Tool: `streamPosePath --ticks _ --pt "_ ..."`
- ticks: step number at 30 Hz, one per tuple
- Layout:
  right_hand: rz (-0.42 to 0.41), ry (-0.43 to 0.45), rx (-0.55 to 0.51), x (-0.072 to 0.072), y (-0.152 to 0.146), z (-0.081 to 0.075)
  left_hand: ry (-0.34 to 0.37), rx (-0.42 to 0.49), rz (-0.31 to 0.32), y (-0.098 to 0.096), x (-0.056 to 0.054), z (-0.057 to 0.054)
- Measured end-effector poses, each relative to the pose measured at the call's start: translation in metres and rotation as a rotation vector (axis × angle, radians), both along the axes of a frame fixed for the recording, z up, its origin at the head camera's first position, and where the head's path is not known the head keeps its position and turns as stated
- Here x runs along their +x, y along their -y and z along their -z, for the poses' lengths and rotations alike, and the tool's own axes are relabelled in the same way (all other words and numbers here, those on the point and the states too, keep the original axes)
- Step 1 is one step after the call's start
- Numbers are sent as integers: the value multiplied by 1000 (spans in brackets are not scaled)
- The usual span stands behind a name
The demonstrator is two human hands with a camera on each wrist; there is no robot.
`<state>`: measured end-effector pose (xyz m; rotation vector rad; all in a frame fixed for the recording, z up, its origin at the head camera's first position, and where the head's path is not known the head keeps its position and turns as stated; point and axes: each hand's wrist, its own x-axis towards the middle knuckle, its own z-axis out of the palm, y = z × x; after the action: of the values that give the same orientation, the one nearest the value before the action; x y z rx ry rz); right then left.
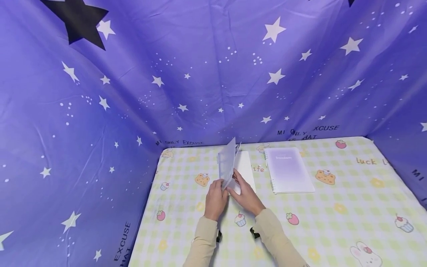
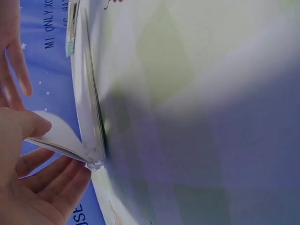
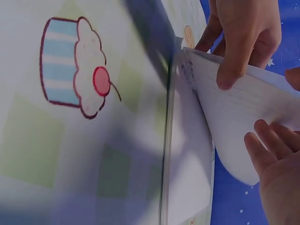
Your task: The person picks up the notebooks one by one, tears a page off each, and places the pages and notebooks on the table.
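Note:
A spiral-bound notebook [image 1: 246, 167] lies spread on the table, with its cover and a bundle of pages [image 1: 227, 165] raised upright. My left hand [image 1: 215, 200] pinches this bundle near its lower edge; in the left wrist view, the thumb [image 2: 35, 124] lies on the page side and the other fingers are behind. On the facing side is my right hand [image 1: 247, 196], its fingers [image 3: 262, 150] loosely extended by the raised white page [image 3: 234, 103]. Its thumb is mostly cut off in the right wrist view.
To the right lies a closed spiral notebook [image 1: 290, 174] with a purple-to-white cover reading "freedom". A checked cloth [image 1: 353, 196] with cupcake, bear and strawberry prints covers the table. Purple star-printed curtains [image 1: 207, 92] hang behind and at both sides.

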<state>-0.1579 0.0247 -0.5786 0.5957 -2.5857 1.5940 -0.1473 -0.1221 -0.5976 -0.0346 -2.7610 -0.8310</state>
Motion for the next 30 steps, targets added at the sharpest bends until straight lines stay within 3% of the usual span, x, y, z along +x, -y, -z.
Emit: streamPosePath --ticks 11,16,30 --pt "-85 -59 30 3 8 1 -61 4 -22 7 3 -3" --pt "-97 -47 59 5 7 1 -76 6 -38 12 7 -4" --pt "-127 21 165 7 9 5 51 192 -143 24 13 1"
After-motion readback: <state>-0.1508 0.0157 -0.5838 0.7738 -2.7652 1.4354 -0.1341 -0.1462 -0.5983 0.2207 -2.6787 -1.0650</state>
